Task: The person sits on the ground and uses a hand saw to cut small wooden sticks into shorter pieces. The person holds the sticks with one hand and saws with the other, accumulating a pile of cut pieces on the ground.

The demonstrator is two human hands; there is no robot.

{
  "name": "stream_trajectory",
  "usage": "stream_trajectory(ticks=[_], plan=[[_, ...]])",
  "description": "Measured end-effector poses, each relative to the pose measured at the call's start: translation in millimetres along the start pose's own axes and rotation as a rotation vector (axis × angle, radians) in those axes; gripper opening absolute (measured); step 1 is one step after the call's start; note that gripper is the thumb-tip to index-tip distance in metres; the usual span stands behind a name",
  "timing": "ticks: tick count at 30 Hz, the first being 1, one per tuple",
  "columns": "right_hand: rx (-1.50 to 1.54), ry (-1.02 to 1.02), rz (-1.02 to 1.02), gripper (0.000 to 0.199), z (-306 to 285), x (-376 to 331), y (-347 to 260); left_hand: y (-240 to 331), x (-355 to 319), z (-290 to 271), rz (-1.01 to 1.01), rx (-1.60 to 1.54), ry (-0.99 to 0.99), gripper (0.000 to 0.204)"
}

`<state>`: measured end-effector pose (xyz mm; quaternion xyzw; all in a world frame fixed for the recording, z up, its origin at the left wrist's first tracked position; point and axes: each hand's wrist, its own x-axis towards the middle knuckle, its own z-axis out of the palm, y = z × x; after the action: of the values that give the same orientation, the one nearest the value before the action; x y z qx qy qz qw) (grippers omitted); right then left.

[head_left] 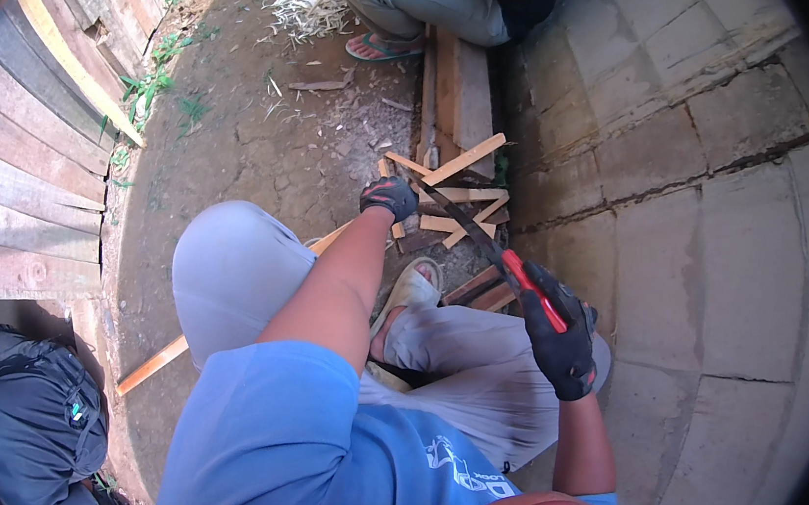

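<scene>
My left hand (389, 198), in a dark glove with red marks, is closed around a long wooden strip (464, 160). The strip seems to run on under my forearm and behind my knee to the lower left. In my gloved right hand (559, 330) is a handsaw (469, 227), gripped by its red and black handle. Its dark blade slants up and left, and its tip end lies at the strip just right of my left hand. Contact between the teeth and the wood cannot be made out. Several short wooden pieces (463, 195) lie crossed beneath the blade.
A person (428, 4) squats ahead beside a wooden beam (454, 89). Pale wood shavings (308, 13) lie on the dirt ground. A block wall (661, 255) stands on the right, a plank fence (16, 165) on the left. A dark backpack (33, 420) sits at the lower left.
</scene>
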<state>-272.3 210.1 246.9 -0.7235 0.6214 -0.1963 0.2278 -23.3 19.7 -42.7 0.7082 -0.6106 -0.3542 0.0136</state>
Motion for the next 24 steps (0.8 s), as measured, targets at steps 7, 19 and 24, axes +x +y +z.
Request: stream_trajectory(ticks=[7, 19, 24], plan=[[0.052, -0.03, 0.041, 0.036, -4, 5, -1, 1, -5, -1, 0.022, 0.013, 0.034, 0.043], [0.008, -0.016, -0.017, 0.034, -1, 5, -2, 5, -6, -4, -0.039, 0.005, 0.024, 0.049], [-0.006, -0.033, -0.034, 0.035, 1, 1, -3, 3, -1, 6, -0.021, -0.003, 0.074, 0.049]])
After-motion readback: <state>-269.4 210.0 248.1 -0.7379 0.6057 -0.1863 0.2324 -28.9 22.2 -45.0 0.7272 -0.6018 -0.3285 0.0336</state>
